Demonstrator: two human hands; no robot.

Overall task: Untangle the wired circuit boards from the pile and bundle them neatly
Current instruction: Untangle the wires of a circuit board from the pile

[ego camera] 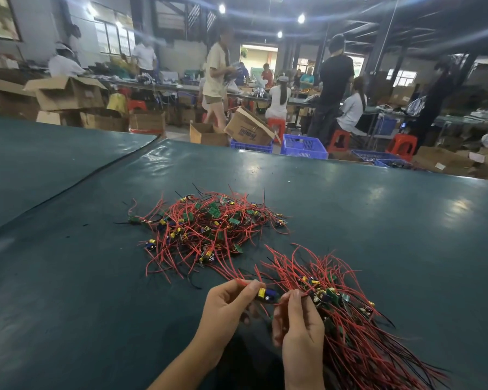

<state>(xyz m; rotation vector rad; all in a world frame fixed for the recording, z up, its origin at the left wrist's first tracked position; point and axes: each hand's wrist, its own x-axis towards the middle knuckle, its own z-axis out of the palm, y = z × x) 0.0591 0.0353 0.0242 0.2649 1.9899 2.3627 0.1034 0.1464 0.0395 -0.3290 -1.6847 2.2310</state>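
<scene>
Beside the bundle (350, 336), left hand (226, 311) fingers (238, 294) pinch a circuit board (266, 295), right hand (299, 333) fingers (295, 301) pinch red wires (305, 293).

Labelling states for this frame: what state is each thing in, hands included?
left hand: pinches one circuit board
right hand: pinches red wires beside that board
pile: tangled, loose on table
bundle: wires roughly aligned, lying beside right hand
</scene>
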